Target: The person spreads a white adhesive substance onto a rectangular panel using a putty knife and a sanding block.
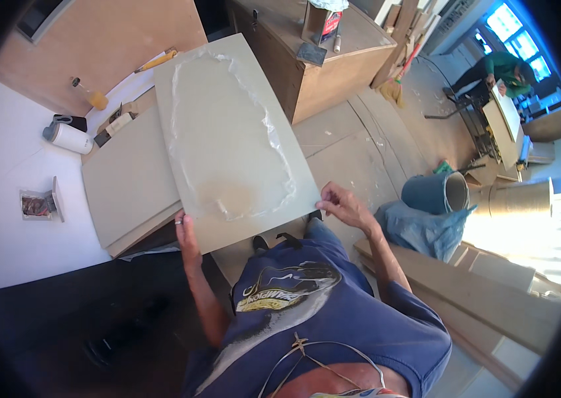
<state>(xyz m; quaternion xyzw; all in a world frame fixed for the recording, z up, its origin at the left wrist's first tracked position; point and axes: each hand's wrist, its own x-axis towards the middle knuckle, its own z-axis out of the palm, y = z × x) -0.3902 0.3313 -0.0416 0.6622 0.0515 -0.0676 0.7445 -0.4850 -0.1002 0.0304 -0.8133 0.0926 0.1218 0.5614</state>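
Note:
A large flat beige board [224, 126] lies slanted in front of me, with a ragged, shiny whitish line running in a long loop over its face. Inside the loop, near the close end, is a brownish smudge. My left hand [189, 242] grips the board's near left corner, a ring on one finger. At the near right corner, my right hand [347, 204] pinches the edge between thumb and fingers. Beneath and to the left, more beige panels [131, 172] are stacked, partly covered by the board.
On the left stand a white tumbler [68, 138] and a bottle of yellowish liquid [91, 95]. A wooden cabinet [340, 73] carries a tin and a dark block. A grey bucket [436, 192], a blue plastic bag [423, 229] and planks [466, 285] lie right. Far off, a person [506, 69] bends over a workbench.

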